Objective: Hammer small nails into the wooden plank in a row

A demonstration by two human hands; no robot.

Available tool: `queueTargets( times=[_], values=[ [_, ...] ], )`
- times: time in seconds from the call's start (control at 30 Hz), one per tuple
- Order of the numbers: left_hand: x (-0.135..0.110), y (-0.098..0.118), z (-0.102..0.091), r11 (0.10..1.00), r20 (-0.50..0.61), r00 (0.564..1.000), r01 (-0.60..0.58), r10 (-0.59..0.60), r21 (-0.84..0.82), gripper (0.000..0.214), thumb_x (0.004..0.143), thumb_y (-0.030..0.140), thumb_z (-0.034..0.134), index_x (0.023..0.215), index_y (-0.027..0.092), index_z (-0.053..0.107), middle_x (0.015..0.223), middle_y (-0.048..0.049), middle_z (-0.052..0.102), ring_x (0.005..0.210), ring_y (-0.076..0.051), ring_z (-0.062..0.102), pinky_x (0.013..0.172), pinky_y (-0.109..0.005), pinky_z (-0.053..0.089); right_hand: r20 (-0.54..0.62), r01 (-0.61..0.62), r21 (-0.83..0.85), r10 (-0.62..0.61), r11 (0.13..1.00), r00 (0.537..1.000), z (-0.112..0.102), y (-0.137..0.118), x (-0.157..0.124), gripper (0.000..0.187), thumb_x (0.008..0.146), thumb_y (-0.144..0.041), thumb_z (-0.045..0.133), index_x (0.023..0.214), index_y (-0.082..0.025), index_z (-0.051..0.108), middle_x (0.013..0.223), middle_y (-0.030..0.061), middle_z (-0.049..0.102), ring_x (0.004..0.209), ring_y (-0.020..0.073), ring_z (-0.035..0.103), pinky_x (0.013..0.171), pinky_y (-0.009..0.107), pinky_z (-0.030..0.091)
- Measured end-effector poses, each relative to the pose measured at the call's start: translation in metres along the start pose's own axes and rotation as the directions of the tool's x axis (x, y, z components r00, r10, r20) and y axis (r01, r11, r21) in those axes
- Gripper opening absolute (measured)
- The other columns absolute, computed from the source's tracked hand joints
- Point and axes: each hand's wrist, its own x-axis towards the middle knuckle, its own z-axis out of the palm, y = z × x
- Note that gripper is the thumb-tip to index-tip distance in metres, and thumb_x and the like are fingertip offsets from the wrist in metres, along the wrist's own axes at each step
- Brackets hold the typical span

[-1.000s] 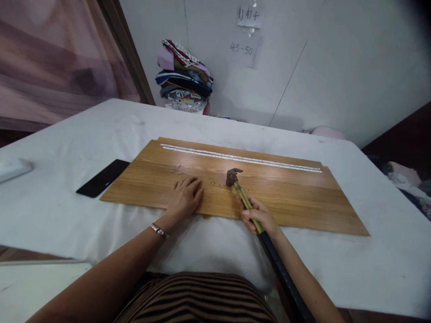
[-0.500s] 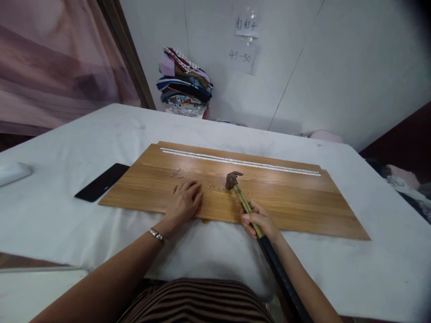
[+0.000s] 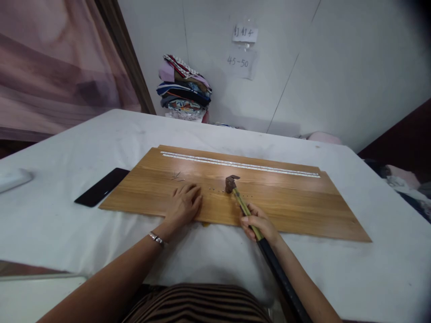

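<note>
A long wooden board (image 3: 289, 202) lies on a white-covered table (image 3: 363, 273). My left hand (image 3: 183, 204) rests flat on the board near its front edge, fingers stretched out. My right hand (image 3: 259, 223) is wrapped round the handle of a hammer (image 3: 237, 194); its rusty head sits on the board beside a row of small nail heads (image 3: 215, 189). A few loose nails (image 3: 177, 176) lie just beyond my left hand. Two pale strips (image 3: 240, 163) run along the board's far side.
A black phone (image 3: 102, 186) lies on the cloth left of the board. A white object (image 3: 11, 178) sits at the far left edge. Folded clothes (image 3: 183, 87) are stacked against the wall behind the table. Paper notes (image 3: 244, 33) hang on the wall.
The view has tilted slightly, so everything sits a little lower in the picture. The hammer head stays low over the nail row; both hands keep their places.
</note>
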Motion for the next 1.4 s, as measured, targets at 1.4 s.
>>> queueTargets(
  times=[1.4],
  values=[
    [0.0003, 0.0032, 0.0022, 1.0, 0.004, 1.0, 0.0, 0.0, -0.004, 0.037, 0.094, 0.038, 0.044, 0.121, 0.025, 0.066, 0.135, -0.0088, 0.06, 0.127, -0.028, 0.05, 0.109, -0.047, 0.034, 0.011, 0.006, -0.041, -0.005, 0.999, 1.0, -0.0023, -0.0034, -0.0012, 0.043, 0.068, -0.03, 0.068, 0.105, -0.02, 0.049, 0.051, -0.012, 0.053, 0.027, 0.005, 0.035, 0.027, 0.017, 0.026]
  ],
)
